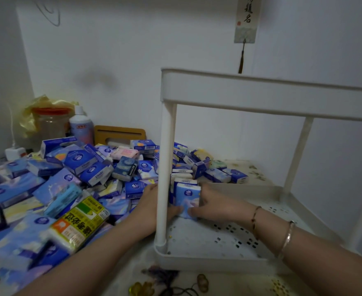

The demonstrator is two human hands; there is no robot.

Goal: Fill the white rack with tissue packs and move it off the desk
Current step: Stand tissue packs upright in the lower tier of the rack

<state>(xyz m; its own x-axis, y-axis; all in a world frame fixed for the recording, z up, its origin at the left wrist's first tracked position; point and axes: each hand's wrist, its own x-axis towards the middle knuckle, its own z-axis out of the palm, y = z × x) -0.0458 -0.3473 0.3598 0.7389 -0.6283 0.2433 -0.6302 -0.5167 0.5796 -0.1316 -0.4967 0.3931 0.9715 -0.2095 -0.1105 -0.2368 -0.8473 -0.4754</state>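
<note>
The white two-tier rack point(267, 97) stands on the desk at the right, its perforated lower shelf point(199, 238) mostly bare. A light-blue tissue pack point(186, 194) stands upright at the shelf's left edge, with more packs directly behind it. My left hand point(152, 201) reaches round the rack's front post point(165, 171) and holds the pack's left side; the post hides part of that hand. My right hand point(213, 202), inside the rack, grips the pack's right side with fingers at its base. A big heap of blue tissue packs point(54, 189) covers the desk to the left.
A yellow-green pack point(79, 223) lies on the heap near my left forearm. At the back left stand a jar with a red lid point(51, 122), a white bottle point(80, 124), a brown box point(119, 133) and a white plug point(15, 152). Walls close in behind and to the right.
</note>
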